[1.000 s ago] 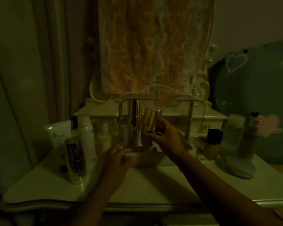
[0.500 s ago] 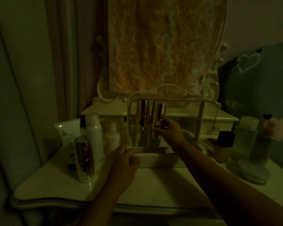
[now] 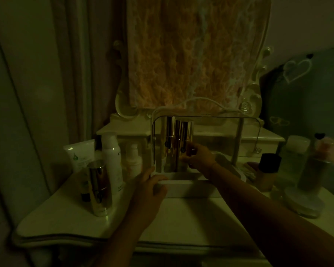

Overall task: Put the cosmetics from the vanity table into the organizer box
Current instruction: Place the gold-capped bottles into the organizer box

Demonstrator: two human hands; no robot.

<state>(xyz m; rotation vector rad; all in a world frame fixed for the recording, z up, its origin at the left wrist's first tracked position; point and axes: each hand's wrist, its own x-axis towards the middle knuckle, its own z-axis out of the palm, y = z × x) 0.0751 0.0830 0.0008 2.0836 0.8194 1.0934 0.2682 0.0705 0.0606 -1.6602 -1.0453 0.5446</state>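
Observation:
A white organizer box [image 3: 189, 186] with a clear front frame and a handle stands mid-table. Inside its left part stand tall gold bottles [image 3: 170, 143]. My right hand [image 3: 198, 157] reaches into the box and grips the rightmost gold bottle [image 3: 187, 135], which stands upright against the others. My left hand [image 3: 152, 182] holds the box's lower left corner. Another gold bottle [image 3: 99, 186] stands on the table at the left, beside a white spray bottle [image 3: 112, 160], a white tube [image 3: 80, 155] and a small pump bottle [image 3: 133, 160].
A black-capped foundation bottle [image 3: 268, 172], a clear jar [image 3: 295, 151] and a brush holder on a round base [image 3: 308, 182] stand at the right. A cloth-draped mirror [image 3: 191, 54] rises behind the box, over small drawers [image 3: 258, 145]. A curtain hangs at the left.
My right hand carried the gold bottle deeper into the box and set it upright beside the other gold bottles. My left hand kept its hold on the box's corner.

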